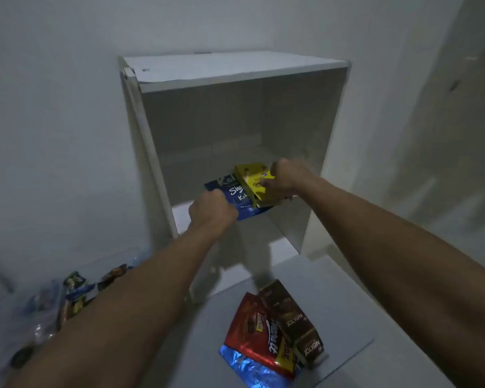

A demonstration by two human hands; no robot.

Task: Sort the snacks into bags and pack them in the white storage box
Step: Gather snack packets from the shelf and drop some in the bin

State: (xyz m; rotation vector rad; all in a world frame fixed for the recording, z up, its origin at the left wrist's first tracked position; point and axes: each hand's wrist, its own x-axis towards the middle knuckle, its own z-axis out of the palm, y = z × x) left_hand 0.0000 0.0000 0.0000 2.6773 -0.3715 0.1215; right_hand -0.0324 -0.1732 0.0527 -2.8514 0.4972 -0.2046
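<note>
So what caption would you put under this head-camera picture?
Both hands, left and right, set a blue packet and yellow packet inside the white storage box.

A single wide-angle head camera looked forward and down from above the person's two outstretched forearms, facing the open front of the white storage box, which stood against a pale wall. It sat close enough that both arms ran in from the bottom edge. The box filled the middle, and the floor lay nearest the lens below.
</note>
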